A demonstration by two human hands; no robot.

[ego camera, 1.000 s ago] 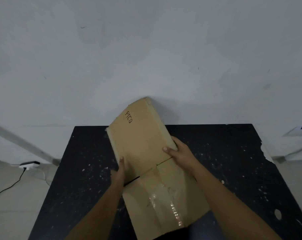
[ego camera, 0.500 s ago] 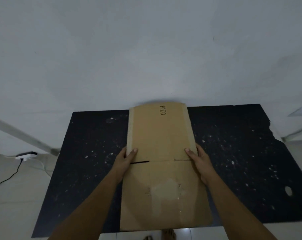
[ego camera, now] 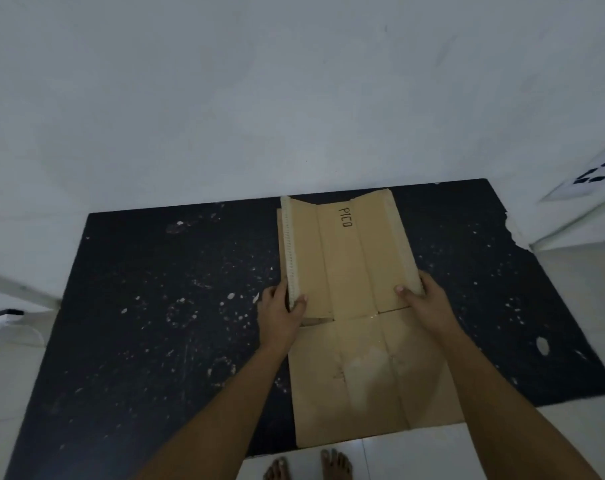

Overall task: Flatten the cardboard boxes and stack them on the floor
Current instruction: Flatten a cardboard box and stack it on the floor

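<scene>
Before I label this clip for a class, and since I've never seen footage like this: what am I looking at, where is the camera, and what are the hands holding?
There is no machine here: a person wears one wide-angle camera on the head, looking forward and down, so you see their own arms. A black, white-speckled table stands against a pale wall. On it lies a brown flattened cardboard box marked PICO, its near end overhanging the table's front edge. The left hand grips the box's left edge, which is raised, and the right hand grips its right edge, thumbs on top. Below, the person's bare feet stand on white floor tiles.
</scene>
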